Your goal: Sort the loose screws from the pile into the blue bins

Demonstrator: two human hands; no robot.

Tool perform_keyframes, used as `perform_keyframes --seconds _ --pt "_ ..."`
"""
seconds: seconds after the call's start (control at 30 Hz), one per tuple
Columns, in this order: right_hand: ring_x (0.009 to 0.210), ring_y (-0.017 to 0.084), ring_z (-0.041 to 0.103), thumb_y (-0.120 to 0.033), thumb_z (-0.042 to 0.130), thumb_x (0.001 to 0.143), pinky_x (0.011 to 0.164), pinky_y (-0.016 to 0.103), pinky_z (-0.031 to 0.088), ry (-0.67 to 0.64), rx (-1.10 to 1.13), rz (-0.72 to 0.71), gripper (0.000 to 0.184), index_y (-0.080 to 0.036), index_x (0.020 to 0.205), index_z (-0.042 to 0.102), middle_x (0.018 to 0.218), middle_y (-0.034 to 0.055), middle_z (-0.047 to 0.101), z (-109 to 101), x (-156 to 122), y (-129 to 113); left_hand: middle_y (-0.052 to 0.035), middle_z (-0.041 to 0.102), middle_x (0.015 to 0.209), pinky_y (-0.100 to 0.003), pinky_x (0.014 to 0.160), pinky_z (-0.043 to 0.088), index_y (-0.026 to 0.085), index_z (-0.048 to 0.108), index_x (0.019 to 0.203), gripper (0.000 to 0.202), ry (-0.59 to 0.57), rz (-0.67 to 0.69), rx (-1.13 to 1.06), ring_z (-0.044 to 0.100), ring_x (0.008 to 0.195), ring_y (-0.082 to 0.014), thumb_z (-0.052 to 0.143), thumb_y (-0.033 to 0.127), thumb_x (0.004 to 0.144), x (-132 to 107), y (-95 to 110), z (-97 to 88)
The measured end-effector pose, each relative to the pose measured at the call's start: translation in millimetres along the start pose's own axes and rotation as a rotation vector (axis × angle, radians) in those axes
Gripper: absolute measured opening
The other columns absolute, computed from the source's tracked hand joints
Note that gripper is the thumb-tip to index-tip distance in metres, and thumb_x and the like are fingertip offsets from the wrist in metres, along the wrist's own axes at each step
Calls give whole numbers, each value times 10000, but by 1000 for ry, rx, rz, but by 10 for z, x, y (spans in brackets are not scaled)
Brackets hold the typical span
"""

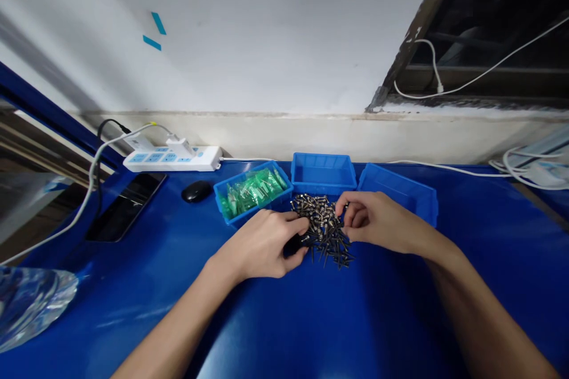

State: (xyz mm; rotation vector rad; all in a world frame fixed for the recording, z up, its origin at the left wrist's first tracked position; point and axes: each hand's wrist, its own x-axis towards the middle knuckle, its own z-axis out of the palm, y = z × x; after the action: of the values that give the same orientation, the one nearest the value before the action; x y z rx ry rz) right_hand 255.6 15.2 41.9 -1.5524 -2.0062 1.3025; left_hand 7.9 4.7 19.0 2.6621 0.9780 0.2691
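Observation:
A loose pile of small screws [317, 219] lies on the blue table, silvery ones toward the back and dark ones toward the front. At the pile's left edge is my left hand [269, 243], its thumb and forefinger apart beside the screws and nothing visible held between them. My right hand [377, 222] is at the right edge of the pile, fingers curled in toward the thumb. A small dark bit shows by its forefinger, too small to name. Behind the pile stand a blue bin with green-tinted plastic packets [255, 189], a middle blue bin [323, 173] and a right blue bin [400, 192].
A white power strip [173, 159] with plugs and cables sits at the back left, near a black mouse [196, 190] and a dark phone [127, 207]. A clear plastic object [38, 302] is at the left edge. White cable [448, 169] runs along the wall.

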Motion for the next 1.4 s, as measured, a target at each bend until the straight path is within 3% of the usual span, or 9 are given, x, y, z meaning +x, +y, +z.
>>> perform_keyframes --seconds 0.1,0.27,0.6,0.77,0.87,1.0,1.13,1.4 --pt "605 131 619 -84 685 679 574 231 479 -20 -8 -91 219 -211 838 606 637 -50 651 69 -27 51 -18 603 778 -301 522 274 187 572 848 72 -45 -41 39 536 595 -158 631 218 822 -25 -4 -42" --pt "583 128 612 -28 618 659 579 232 474 21 -54 -88 224 -200 802 619 597 -50 625 184 -18 126 -18 590 765 -301 526 286 191 559 841 54 -85 -48 30 524 598 -160 593 181 801 -24 -14 -38" --pt "586 132 631 -61 636 658 574 227 484 31 -20 -71 195 -195 799 642 601 -52 643 124 -53 197 -29 615 791 -290 544 350 188 578 876 85 -106 -69 -4 556 627 -169 564 170 793 -42 -60 -31" --pt "552 119 595 -31 601 672 542 215 437 76 -70 -122 193 -204 752 632 561 -69 590 190 -37 116 -36 613 809 -295 550 363 181 605 845 62 -22 -13 -17 545 624 -158 549 166 825 -25 -39 -16" --pt "582 119 594 -56 632 732 584 231 442 161 -99 -236 154 -202 778 646 642 -47 647 310 8 56 -18 589 767 -295 533 345 186 571 793 29 -19 -12 -29 532 606 -152 592 169 804 -30 -28 -37" --pt "822 189 645 -37 664 762 746 286 469 267 -253 -472 192 -196 869 674 852 31 720 541 71 23 9 583 704 -285 521 326 200 497 735 170 -58 -98 -65 514 570 -139 661 184 775 -59 -43 -79" --pt "818 194 641 13 632 753 732 279 459 228 -312 -483 220 -191 829 661 835 38 699 659 109 33 13 595 706 -273 546 341 198 491 728 197 -112 -129 -119 529 599 -142 678 158 771 -65 -62 -81" --pt "746 168 672 -32 623 842 704 260 455 149 -294 -499 184 -198 894 682 840 25 735 560 129 72 23 548 694 -266 529 304 198 461 722 217 -105 -107 -172 472 584 -124 657 114 763 -38 -88 -30"
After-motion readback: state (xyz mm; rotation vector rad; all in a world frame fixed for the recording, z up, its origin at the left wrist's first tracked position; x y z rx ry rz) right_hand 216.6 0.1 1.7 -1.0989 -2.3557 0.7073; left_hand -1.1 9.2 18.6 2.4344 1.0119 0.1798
